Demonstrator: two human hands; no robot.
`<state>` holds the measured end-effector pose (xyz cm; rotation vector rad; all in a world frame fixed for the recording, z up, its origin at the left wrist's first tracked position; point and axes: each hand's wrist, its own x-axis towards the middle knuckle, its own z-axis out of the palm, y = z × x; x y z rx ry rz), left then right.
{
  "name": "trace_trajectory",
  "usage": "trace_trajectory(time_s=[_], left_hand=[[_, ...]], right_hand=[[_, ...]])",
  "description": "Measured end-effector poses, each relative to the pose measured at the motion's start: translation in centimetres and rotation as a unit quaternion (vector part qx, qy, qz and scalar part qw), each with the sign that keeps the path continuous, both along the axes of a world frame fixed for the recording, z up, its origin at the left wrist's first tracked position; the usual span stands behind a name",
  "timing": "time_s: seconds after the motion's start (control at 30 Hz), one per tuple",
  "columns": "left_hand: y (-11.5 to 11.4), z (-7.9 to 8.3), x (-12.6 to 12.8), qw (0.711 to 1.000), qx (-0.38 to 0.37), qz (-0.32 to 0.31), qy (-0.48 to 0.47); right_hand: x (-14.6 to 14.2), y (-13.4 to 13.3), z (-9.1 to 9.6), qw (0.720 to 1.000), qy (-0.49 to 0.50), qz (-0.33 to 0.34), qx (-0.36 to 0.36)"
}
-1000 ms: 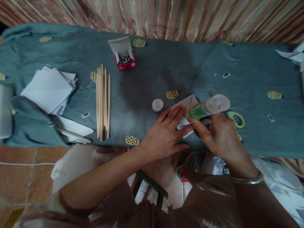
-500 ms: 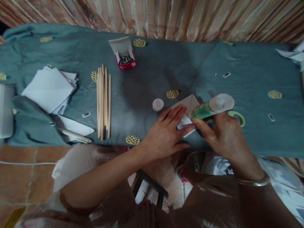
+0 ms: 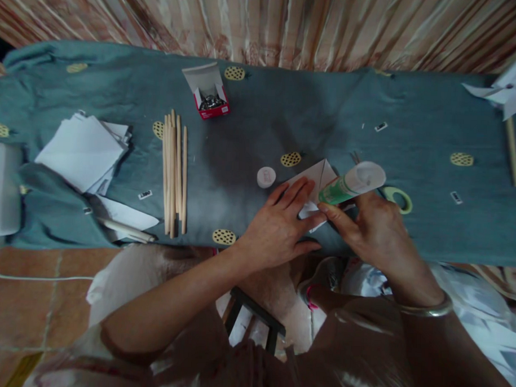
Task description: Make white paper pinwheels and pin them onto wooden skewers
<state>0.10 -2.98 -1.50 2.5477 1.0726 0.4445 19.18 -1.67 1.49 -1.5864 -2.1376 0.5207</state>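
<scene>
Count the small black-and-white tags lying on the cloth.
3 tags: one near the white paper stack, one beyond the glue tube, one right of the scissors. Others may be hidden.

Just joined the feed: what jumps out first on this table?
At the near edge, the left hand presses flat on a folded white paper while the right hand aims a green glue tube at it. Left of them lie a bundle of wooden sticks and a stack of white sheets.
</scene>
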Motion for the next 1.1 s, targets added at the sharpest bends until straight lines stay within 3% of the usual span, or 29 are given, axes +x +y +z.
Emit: trace_trajectory(time_s=[0.2,0.33,0.4,0.53,0.63,0.77,0.87,0.97,1.1], left_hand=[[0.0,0.1,0.0,1.0,0.008,0.0,0.013],[0.0,0.0,-0.1,1.0,0.013,0.002,0.018],[0.0,0.0,-0.1,1.0,0.013,0.001,0.017],[0.0,-0.1,-0.1,1.0,0.009,-0.002,0.017],[0.1,0.0,-0.3,1.0,0.016,-0.005,-0.003],[0.8,0.9,-1.3,0.996,0.058,-0.01,-0.063],[1.8,2.1,-2.6,0.992,0.097,0.065,-0.056],[2.8,2.9,-4.1,0.984,0.089,0.153,-0.001],[3.5,2.8,-5.8,0.983,0.051,0.173,0.039]], right_hand=[[-0.3,-0.1,-0.2,0.997,0.045,-0.046,-0.031],[-0.5,0.2,0.1,0.978,0.17,-0.084,-0.085],[-0.5,0.5,0.2,0.951,0.278,-0.093,-0.099],[0.0,1.2,-0.1,0.869,0.458,-0.143,-0.121],[0.5,1.6,-0.4,0.827,0.52,-0.162,-0.142],[0.9,2.0,-0.3,0.8,0.545,-0.181,-0.174],[0.8,2.0,-0.2,0.791,0.549,-0.197,-0.184],[0.6,1.9,-0.1,0.79,0.552,-0.202,-0.176],[0.3,1.8,0.0,0.768,0.579,-0.216,-0.167]])
